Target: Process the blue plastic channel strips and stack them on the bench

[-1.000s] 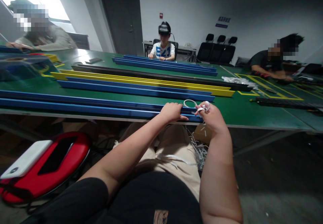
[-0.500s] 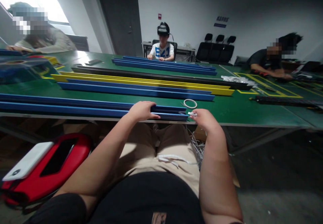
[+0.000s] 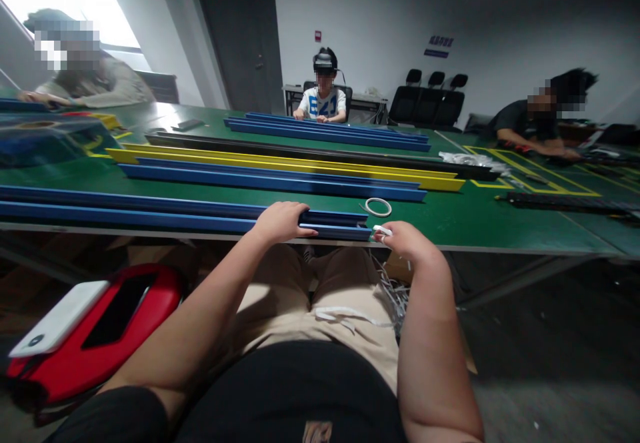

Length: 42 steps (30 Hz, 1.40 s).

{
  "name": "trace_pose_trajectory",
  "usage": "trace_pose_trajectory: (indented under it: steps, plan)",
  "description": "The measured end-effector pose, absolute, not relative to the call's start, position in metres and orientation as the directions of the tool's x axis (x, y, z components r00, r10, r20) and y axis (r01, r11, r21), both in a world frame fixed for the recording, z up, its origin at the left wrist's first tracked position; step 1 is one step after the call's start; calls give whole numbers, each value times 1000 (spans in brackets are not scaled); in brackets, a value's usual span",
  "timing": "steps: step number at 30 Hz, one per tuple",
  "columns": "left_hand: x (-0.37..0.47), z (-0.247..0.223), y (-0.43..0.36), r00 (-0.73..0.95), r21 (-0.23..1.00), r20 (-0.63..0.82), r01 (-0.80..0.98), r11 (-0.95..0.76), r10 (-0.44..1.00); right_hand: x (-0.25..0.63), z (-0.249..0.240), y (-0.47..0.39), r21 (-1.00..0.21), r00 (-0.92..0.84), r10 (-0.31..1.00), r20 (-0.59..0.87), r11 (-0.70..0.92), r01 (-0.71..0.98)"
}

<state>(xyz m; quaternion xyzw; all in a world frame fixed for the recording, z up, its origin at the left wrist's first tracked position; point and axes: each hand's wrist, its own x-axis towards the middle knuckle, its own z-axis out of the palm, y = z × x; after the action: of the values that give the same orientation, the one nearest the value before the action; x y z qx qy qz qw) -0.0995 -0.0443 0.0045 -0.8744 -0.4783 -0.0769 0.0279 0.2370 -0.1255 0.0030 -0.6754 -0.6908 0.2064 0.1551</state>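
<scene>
A long blue channel (image 3: 200, 220) lies along the near edge of the green table. My left hand (image 3: 284, 222) grips it near its right end, thumb on the near wall and fingers over the far one. Just past that end, my right hand (image 3: 400, 238) pinches a small white piece (image 3: 383, 230) between thumb and fingers. The white piece is beside the channel's end; whether they touch is unclear. Behind it on the table lies a ring of thin white tubing or wire (image 3: 378, 208).
Farther back lie another blue channel (image 3: 280, 182), a yellow channel (image 3: 270, 165), a black channel (image 3: 320, 152) and more blue channels (image 3: 325, 131). Clear plastic bags (image 3: 470, 159) sit at the right. Three people are seated around the table. A red bag (image 3: 155, 303) is at the lower left.
My right hand has shifted slightly down with the white piece, whose angle has changed. My left hand keeps its grip. The view has moved slightly.
</scene>
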Motion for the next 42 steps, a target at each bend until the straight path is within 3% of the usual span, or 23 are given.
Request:
trace_pose_trajectory:
  steps: [4, 7, 11, 14, 16, 19, 21, 24, 26, 37, 42]
  plan:
    - [-99, 4, -45, 543, 11, 176, 833, -553, 821, 231, 4, -125, -449, -32, 998, -49, 6, 893]
    - [-98, 4, -46, 530, 18, 176, 841, -541, 830, 235, 10, -127, -443, -21, 998, 65, 48, 895]
    - [-98, 5, -47, 524, 14, 175, 845, -534, 833, 241, 22, -131, -554, 109, 951, 290, 74, 829]
    - [-98, 4, -47, 527, 5, 189, 843, -538, 828, 242, 28, -133, -650, 286, 832, 476, 113, 751]
    - [-98, 4, -47, 532, 8, 196, 839, -544, 823, 242, 32, -135, -722, 375, 766, 522, 163, 672]
    - [-98, 4, -47, 528, 18, 186, 842, -540, 829, 248, 36, -143, -803, 416, 783, 462, 170, 571]
    - [-97, 4, -47, 525, 18, 176, 844, -536, 833, 254, 38, -151, -819, 312, 888, 339, 115, 562]
    - [-97, 4, -48, 529, 16, 175, 842, -540, 830, 263, 38, -161, -738, 45, 994, 97, 41, 673]
    - [-97, 4, -48, 523, 21, 171, 845, -534, 835, 267, 37, -164, -646, 2, 1000, 11, 6, 763]
    - [-98, 3, -46, 539, -13, 198, 837, -547, 819, 302, 35, -174, -489, 259, 962, 90, -184, 852]
    - [-98, 1, -45, 541, -20, 213, 835, -550, 814, 303, 32, -171, -475, 278, 956, 96, -201, 857]
